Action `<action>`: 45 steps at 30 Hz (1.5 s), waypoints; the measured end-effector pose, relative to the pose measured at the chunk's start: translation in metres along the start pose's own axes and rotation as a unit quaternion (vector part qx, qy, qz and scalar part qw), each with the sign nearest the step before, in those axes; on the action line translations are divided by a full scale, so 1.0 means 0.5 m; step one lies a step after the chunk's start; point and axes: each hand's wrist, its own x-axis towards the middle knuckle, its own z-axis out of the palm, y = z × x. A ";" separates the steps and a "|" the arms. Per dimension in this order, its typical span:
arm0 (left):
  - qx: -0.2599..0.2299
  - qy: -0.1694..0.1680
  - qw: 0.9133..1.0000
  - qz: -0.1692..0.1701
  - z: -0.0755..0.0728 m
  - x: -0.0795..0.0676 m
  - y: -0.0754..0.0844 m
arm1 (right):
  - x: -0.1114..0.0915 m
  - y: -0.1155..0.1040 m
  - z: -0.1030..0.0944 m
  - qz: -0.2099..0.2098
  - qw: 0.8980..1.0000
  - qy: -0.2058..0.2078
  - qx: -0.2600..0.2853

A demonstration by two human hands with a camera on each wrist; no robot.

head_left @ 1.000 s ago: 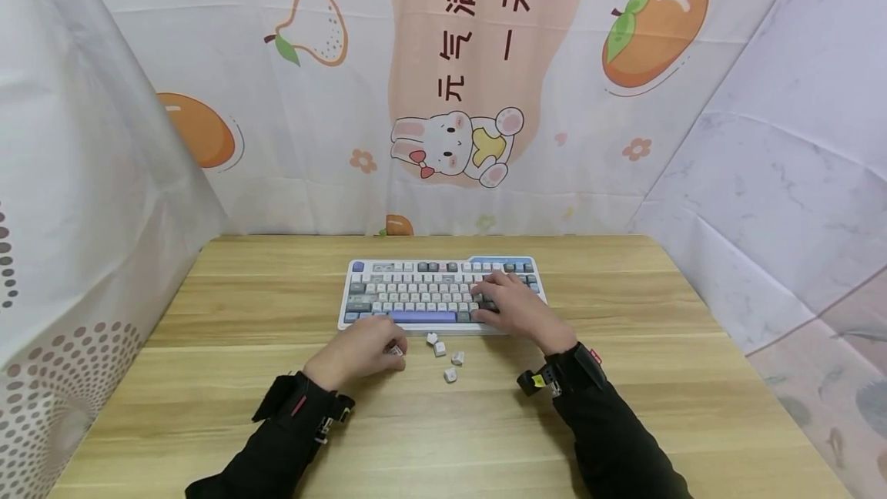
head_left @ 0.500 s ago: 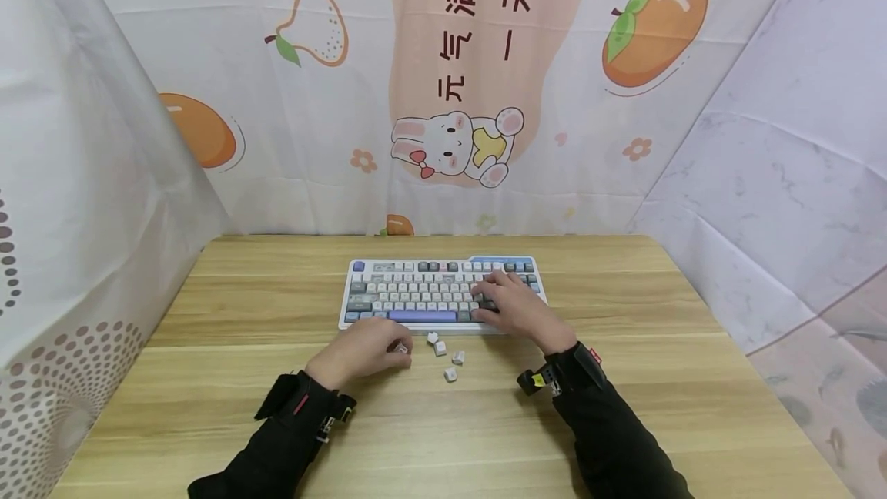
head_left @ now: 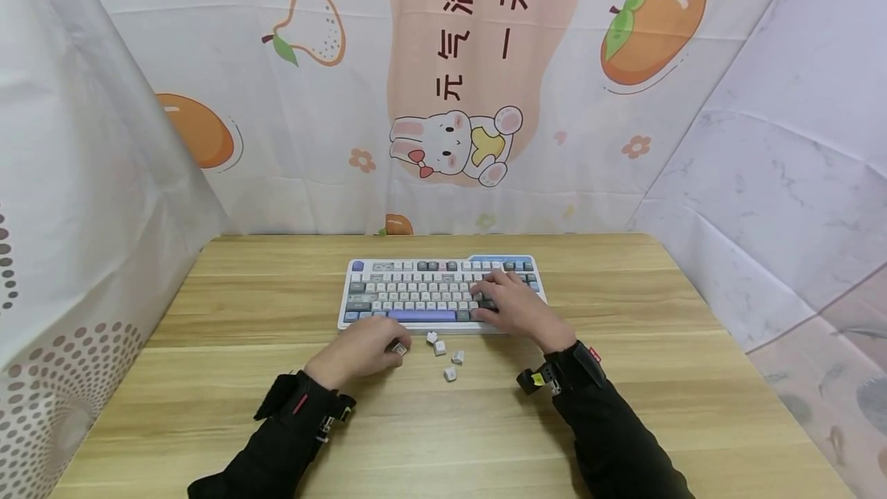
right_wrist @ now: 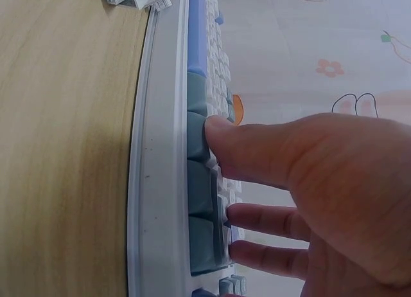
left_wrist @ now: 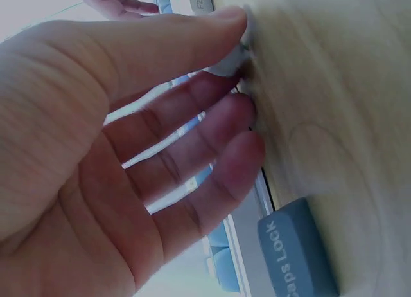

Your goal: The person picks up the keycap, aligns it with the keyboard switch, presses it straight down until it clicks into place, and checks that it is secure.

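My left hand [head_left: 356, 349] is at the front left edge of the keyboard [head_left: 424, 326], just over the table. It pinches a small pale keycap [head_left: 398, 347] between thumb and index finger; in the left wrist view the thumb partly hides this keycap [left_wrist: 228, 64]. The other fingers of that hand are loosely bent. On the keyboard's right part rests my right hand [head_left: 516, 306], its fingers spread and relaxed. Its thumb [right_wrist: 221, 133] touches a dark key [right_wrist: 197, 135] in the bottom row, while its other fingertips reach the keys further back.
Several loose white keycaps, such as one keycap [head_left: 450, 374], lie on the wooden table [head_left: 443, 445] in front of the keyboard. A dark Caps Lock keycap [left_wrist: 298, 249] lies near my left fingers. A printed curtain [head_left: 312, 137] hangs behind the table.
My left hand shifts slightly right, then slightly back left. The keycap in its fingers has turned, so its marked face shows more. My right hand stays in place.
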 end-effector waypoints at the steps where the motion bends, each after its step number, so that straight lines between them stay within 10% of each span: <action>1: 0.006 0.001 1.000 -0.001 -0.001 -0.001 -0.001 | 0.000 0.000 0.000 0.000 1.000 -0.001 0.000; 21: 0.025 0.045 0.999 0.000 0.002 -0.006 -0.004 | -0.001 0.000 -0.002 0.001 1.000 -0.009 -0.008; 45: 0.019 0.021 0.999 -0.045 -0.003 -0.007 -0.010 | -0.001 -0.002 -0.005 -0.001 1.000 -0.006 -0.013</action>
